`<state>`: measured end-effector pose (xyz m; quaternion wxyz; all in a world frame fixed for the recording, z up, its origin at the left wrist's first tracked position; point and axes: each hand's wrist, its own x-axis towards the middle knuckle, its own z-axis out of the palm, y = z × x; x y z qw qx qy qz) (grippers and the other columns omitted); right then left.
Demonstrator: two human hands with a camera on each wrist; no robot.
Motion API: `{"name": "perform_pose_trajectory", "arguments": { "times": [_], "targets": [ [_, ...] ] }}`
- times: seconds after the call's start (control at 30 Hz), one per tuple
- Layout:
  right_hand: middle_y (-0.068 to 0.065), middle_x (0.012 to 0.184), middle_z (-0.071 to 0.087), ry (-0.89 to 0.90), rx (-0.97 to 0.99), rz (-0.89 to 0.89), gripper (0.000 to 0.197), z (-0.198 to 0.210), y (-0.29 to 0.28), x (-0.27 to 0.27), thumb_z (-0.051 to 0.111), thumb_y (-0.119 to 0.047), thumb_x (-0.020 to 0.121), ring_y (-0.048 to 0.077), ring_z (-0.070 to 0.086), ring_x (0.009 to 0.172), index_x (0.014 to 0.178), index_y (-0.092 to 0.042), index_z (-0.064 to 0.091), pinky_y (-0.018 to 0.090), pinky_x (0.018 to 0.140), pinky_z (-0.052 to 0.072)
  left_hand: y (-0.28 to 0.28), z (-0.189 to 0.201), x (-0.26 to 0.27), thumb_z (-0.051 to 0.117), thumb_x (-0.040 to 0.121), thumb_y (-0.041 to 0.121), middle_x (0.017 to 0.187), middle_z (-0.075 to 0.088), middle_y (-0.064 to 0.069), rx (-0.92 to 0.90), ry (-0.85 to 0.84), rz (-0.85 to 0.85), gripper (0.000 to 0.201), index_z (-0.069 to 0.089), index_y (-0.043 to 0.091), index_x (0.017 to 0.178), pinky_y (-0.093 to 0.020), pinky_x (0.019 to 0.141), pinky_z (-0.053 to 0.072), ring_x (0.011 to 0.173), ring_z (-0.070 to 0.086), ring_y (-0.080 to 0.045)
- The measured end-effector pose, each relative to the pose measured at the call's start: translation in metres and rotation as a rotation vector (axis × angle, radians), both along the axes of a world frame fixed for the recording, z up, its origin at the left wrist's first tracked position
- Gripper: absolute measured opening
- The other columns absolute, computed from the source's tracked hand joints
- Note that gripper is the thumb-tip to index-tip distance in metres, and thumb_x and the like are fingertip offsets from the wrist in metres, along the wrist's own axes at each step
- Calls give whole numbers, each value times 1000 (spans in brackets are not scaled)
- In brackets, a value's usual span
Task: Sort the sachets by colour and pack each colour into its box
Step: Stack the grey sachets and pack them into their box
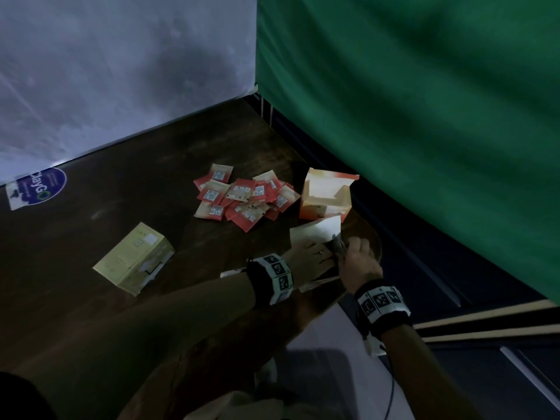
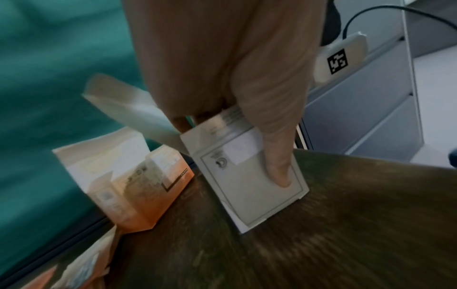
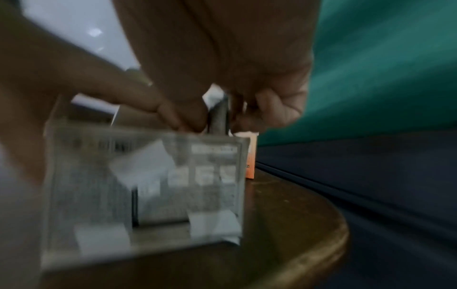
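Note:
My left hand (image 1: 309,253) grips a grey box (image 1: 316,234) that stands near the table's right edge, with its lid flap up; the thumb (image 2: 274,156) presses on the box's face (image 2: 249,187). My right hand (image 1: 357,259) pinches a few dark grey sachets (image 1: 338,245) at the box's open top, seen blurred in the right wrist view as sachets (image 3: 219,115) above the box (image 3: 148,185). Beyond the grey box stands an orange box (image 1: 325,198) with its top open. A pile of red and orange sachets (image 1: 242,198) lies left of that box.
A pale yellow box (image 1: 133,259) lies on its side at the left of the dark wooden table (image 1: 181,313). The table's rounded edge (image 1: 377,247) is just right of my hands. A green curtain (image 1: 424,116) hangs behind. A blue sticker (image 1: 39,187) is at far left.

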<state>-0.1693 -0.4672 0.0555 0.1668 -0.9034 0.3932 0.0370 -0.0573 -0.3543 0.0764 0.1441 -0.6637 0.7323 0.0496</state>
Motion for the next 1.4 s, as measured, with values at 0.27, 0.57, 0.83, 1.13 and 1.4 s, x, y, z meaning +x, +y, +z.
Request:
{"name": "perform_pose_trajectory", "arguments": {
  "times": [0.27, 0.57, 0.83, 1.13, 1.4],
  "targets": [
    [18, 146, 29, -76, 219, -100, 47, -9, -8, -12, 33, -28, 101, 37, 30, 135, 145, -12, 30, 42, 108, 31, 6, -1, -4, 65, 86, 25, 153, 20, -19, 3, 142, 175, 83, 14, 5, 148, -49, 110, 30, 139, 26, -34],
    [17, 131, 55, -107, 402, -83, 43, -14, 3, -11, 34, -20, 102, 36, 51, 121, 145, -16, 36, 33, 97, 39, 14, -15, -7, 58, 88, 40, 159, 4, -12, 104, 136, 89, 86, 7, 10, 151, -45, 117, 4, 147, 3, -25],
    [-9, 138, 45, -616, 544, 57, 47, 7, -15, 13, 44, -41, 97, 10, 42, 128, 142, -37, 34, 31, 106, 33, 47, 25, 23, 62, 79, 59, 153, 27, -10, -383, 387, 230, 90, 21, 18, 148, -41, 114, 21, 139, 27, -25],
    [-6, 134, 51, -567, 480, 270, 33, -16, 0, -1, 45, -29, 97, 11, 49, 123, 129, -38, 42, 28, 103, 38, 65, -2, 20, 67, 78, 52, 152, 26, -3, -156, 703, 568, 99, 6, 23, 150, -37, 111, 30, 134, 35, -19],
    [6, 141, 44, -583, 213, 470, 46, -45, -7, -20, 57, -31, 86, 14, 40, 130, 128, -14, 55, 30, 104, 37, 71, -18, 27, 59, 90, 36, 157, 13, 5, -90, 770, 495, 69, 22, 28, 148, -39, 116, 23, 146, 3, -13]
  ]
}}
